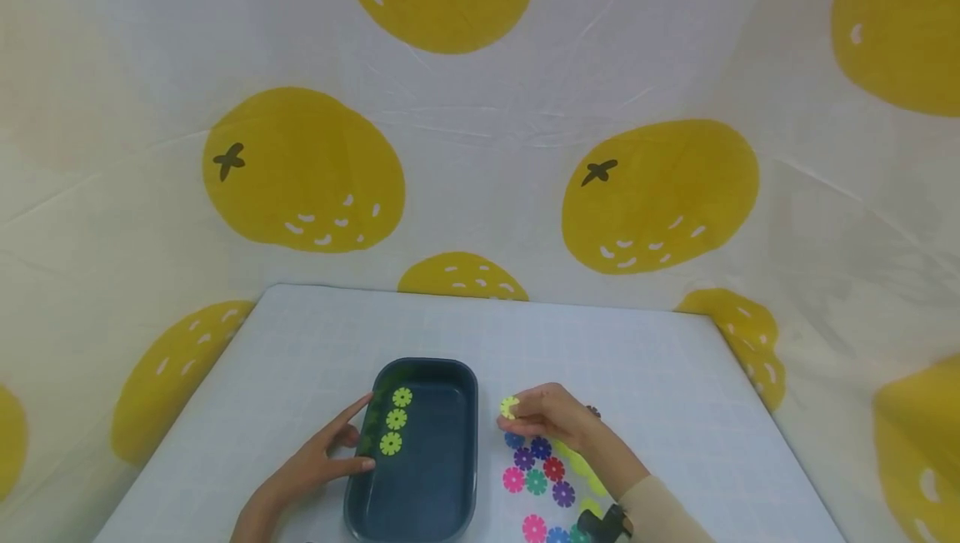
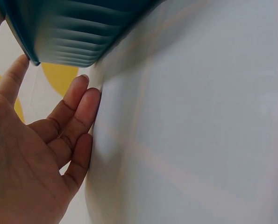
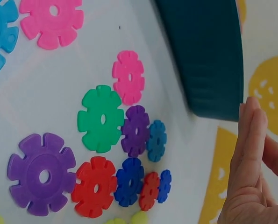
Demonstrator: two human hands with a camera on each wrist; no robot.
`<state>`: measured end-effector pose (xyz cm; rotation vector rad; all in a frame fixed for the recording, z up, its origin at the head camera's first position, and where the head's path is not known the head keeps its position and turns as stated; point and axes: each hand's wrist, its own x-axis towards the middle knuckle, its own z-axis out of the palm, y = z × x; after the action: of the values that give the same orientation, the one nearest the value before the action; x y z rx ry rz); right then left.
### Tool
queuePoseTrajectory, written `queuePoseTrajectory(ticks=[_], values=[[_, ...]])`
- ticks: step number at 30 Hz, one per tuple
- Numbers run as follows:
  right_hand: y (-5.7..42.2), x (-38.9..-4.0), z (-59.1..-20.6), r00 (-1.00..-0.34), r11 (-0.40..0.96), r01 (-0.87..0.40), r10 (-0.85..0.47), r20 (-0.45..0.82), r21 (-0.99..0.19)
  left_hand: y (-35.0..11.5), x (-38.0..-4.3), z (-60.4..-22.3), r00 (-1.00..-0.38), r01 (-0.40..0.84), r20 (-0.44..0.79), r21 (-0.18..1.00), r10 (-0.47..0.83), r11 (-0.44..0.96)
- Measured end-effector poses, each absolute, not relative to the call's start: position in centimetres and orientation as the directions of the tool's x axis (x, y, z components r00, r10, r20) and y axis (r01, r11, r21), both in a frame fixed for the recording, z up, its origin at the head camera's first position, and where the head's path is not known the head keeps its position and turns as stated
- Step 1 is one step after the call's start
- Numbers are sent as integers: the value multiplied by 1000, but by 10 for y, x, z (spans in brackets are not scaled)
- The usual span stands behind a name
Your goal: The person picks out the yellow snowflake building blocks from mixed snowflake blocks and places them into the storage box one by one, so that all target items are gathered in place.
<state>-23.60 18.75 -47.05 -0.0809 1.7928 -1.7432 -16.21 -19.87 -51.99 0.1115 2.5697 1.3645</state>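
Note:
A dark teal tray [image 1: 431,485] lies on the table with three yellow-green notched discs [image 1: 396,419] in a column along its left side. My left hand [image 1: 318,460] touches the tray's left rim with the tips of its index finger and thumb; the other fingers [image 2: 75,114] are loosely bent beside the tray. Just past the right rim, my right hand [image 1: 555,411] pinches another yellow-green disc [image 1: 508,407] between thumb and fingers, raised over the table. That disc is hidden in the right wrist view, where the hand [image 3: 251,172] appears at the right edge.
Right of the tray lie several loose discs, among them a red disc [image 1: 553,469], a green disc [image 3: 101,119], a purple disc [image 3: 41,175] and a pink disc [image 3: 128,77]. More yellow-green discs [image 1: 577,464] are partly covered by my right forearm. A fruit-patterned cloth [image 1: 480,160] hangs behind the table.

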Motion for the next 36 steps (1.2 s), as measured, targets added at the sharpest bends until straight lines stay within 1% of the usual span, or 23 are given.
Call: queuePoseTrajectory(ticks=[12,22,28,36], values=[[175,-236,-466,-790,114,381,-476,-387,-918,-197,-163,-520,-973,-68,-178,827,144,558],[166,-233,-463,-785,131,363,-490,-379,-922,-198,-162,-519,-972,-56,-168,840,162,539],[161,-233,-463,-783,127,366,-493,-379,-922,-198,-162,-520,-970,-67,-183,833,159,549],[150,-230,-463,-752,107,395,-533,-388,-912,-199,-163,-518,-971,-59,-174,836,162,546]])
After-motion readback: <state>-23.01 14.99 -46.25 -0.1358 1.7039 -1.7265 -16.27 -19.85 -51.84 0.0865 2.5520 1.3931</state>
